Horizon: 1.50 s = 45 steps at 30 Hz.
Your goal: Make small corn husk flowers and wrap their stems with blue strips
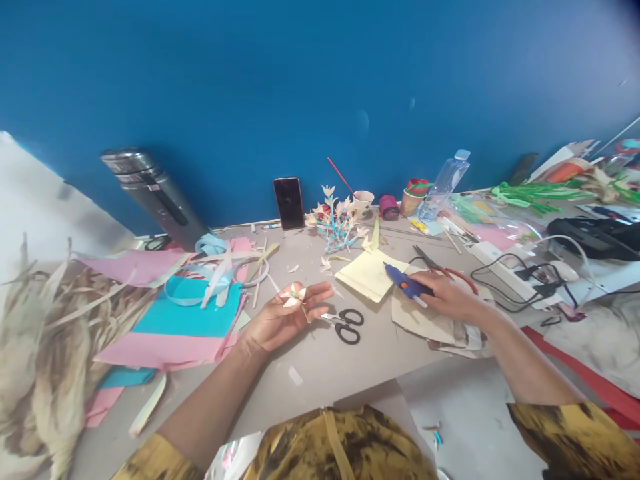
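Inside the table's front edge (345, 363), the left hand (285, 323) is holding a flower (294, 295), the right hand (450, 295) gripping a glue gun (406, 283) (best kept steady).

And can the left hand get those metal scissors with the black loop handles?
Probably yes: the scissors lie just beside the left hand, and nothing seems to cover them. But it holds a small cream pointed-petalled flower, so it may need to put that down first.

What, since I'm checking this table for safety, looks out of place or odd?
The black-handled scissors look awkward: they lie loose with blades pointing toward the left hand. Pale scraps are scattered on the table too. I see no spill.
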### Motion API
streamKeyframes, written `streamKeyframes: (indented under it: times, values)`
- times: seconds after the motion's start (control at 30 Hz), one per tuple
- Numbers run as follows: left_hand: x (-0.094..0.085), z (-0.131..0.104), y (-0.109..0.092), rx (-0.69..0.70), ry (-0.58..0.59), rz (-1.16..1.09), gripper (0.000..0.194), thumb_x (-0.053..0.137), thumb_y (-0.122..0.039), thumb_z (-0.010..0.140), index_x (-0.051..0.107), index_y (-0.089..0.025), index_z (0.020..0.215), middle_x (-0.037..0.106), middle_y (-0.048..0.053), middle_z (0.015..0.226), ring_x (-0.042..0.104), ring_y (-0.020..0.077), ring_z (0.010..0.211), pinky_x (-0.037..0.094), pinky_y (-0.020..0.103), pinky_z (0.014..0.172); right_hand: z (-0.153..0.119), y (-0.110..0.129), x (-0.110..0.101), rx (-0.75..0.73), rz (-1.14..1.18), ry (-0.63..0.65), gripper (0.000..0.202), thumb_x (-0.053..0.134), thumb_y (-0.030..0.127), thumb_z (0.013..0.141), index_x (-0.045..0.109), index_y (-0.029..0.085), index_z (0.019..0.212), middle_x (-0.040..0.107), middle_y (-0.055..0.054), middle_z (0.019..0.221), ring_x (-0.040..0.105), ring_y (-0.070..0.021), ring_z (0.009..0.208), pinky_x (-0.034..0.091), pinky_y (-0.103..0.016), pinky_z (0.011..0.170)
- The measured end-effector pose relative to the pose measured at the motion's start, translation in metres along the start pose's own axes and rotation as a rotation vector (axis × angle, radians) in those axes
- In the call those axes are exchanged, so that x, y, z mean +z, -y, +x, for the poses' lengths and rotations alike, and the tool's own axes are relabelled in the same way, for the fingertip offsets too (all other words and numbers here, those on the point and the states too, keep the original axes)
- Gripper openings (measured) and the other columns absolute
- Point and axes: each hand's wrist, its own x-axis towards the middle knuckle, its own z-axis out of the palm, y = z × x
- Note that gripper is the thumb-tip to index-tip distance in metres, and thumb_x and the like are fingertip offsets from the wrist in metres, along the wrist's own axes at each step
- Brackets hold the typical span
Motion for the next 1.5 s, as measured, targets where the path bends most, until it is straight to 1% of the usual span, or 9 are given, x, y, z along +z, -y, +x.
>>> streamKeyframes:
  times: [0.2, 0.4, 0.5, 0.63, 0.77, 0.9, 1.17, 1.33, 1.5]
  values:
    - [0.020, 0.023, 0.013, -0.035, -0.028, -0.062, 0.016, 0.079, -0.011, 0.074, 0.068, -0.014, 0.084, 0.067, 0.021, 0.128, 0.058, 0.0345, 0.129, 0.033, 0.051, 0.116, 0.000, -0.001, 0.009, -0.042, -0.087, 0.017, 0.035, 0.052, 0.024, 0.090, 0.066, 0.020, 0.122, 0.069, -0.012, 0.120, 0.063, -0.0289, 0.114, 0.048, -0.040, 0.098]
    - [0.020, 0.051, 0.036, -0.093, -0.202, -0.038, 0.023, 0.081, -0.005, 0.068, 0.063, -0.014, 0.078, 0.076, 0.016, 0.101, 0.070, 0.0289, 0.110, 0.043, 0.046, 0.110, -0.001, -0.003, 0.012, -0.048, -0.043, -0.017, 0.035, 0.055, 0.021, 0.087, 0.069, 0.020, 0.118, 0.069, -0.013, 0.119, 0.063, -0.0294, 0.113, 0.048, -0.041, 0.099]
    - [0.018, 0.053, 0.041, -0.091, -0.226, -0.003, 0.023, 0.082, -0.006, 0.070, 0.063, -0.015, 0.080, 0.076, 0.013, 0.100, 0.071, 0.0258, 0.108, 0.045, 0.043, 0.108, -0.008, -0.011, 0.007, 0.000, 0.148, -0.086, 0.033, 0.059, 0.030, 0.088, 0.070, 0.021, 0.118, 0.070, -0.011, 0.118, 0.064, -0.0296, 0.110, 0.050, -0.043, 0.098]
    - [0.016, 0.050, 0.040, -0.109, -0.210, -0.025, 0.024, 0.082, -0.007, 0.070, 0.063, -0.015, 0.080, 0.075, 0.014, 0.106, 0.069, 0.0269, 0.112, 0.046, 0.041, 0.105, -0.023, -0.024, -0.004, 0.207, 0.610, -0.271, 0.045, 0.064, 0.051, 0.087, 0.068, 0.021, 0.120, 0.072, -0.010, 0.112, 0.068, -0.0277, 0.097, 0.056, -0.043, 0.086]
    - [0.009, 0.048, 0.037, -0.126, -0.200, -0.065, 0.020, 0.080, -0.007, 0.072, 0.063, -0.014, 0.080, 0.074, 0.012, 0.098, 0.072, 0.0222, 0.092, 0.054, 0.033, 0.084, -0.032, -0.018, -0.013, 0.189, 0.916, -0.383, 0.054, 0.063, 0.062, 0.086, 0.064, 0.024, 0.126, 0.069, -0.012, 0.123, 0.068, -0.0260, 0.095, 0.057, -0.041, 0.081]
    - [0.008, 0.046, 0.034, -0.095, -0.145, -0.088, 0.018, 0.079, -0.009, 0.074, 0.062, -0.015, 0.077, 0.065, 0.003, 0.076, 0.059, 0.0113, 0.063, 0.047, 0.024, 0.059, -0.029, 0.008, -0.012, 0.150, 0.827, -0.256, 0.050, 0.062, 0.060, 0.088, 0.069, 0.021, 0.118, 0.071, -0.014, 0.114, 0.067, -0.0239, 0.090, 0.056, -0.034, 0.072]
    - [0.014, 0.045, 0.035, 0.004, -0.129, -0.020, 0.023, 0.083, -0.013, 0.071, 0.063, -0.017, 0.080, 0.061, 0.001, 0.073, 0.053, 0.0097, 0.060, 0.039, 0.023, 0.058, -0.006, 0.067, -0.013, -0.129, 0.632, 0.122, 0.037, 0.059, 0.054, 0.091, 0.068, 0.023, 0.110, 0.071, -0.010, 0.102, 0.066, -0.0263, 0.091, 0.054, -0.038, 0.081]
    - [0.013, 0.046, 0.037, 0.048, -0.117, 0.098, 0.025, 0.087, -0.021, 0.069, 0.065, -0.016, 0.081, 0.062, 0.000, 0.066, 0.054, 0.0099, 0.056, 0.042, 0.026, 0.061, 0.002, 0.070, -0.013, -0.144, 0.576, 0.189, 0.037, 0.059, 0.056, 0.090, 0.069, 0.022, 0.102, 0.069, -0.011, 0.098, 0.064, -0.0266, 0.088, 0.052, -0.037, 0.079]
    - [0.012, 0.047, 0.038, 0.101, -0.118, 0.179, 0.026, 0.087, -0.027, 0.070, 0.066, -0.016, 0.079, 0.062, 0.000, 0.062, 0.053, 0.0094, 0.053, 0.042, 0.026, 0.060, 0.005, 0.067, -0.009, -0.292, 0.578, 0.196, 0.049, 0.051, 0.063, 0.094, 0.063, 0.016, 0.097, 0.064, -0.010, 0.092, 0.061, -0.0207, 0.082, 0.048, -0.031, 0.073]
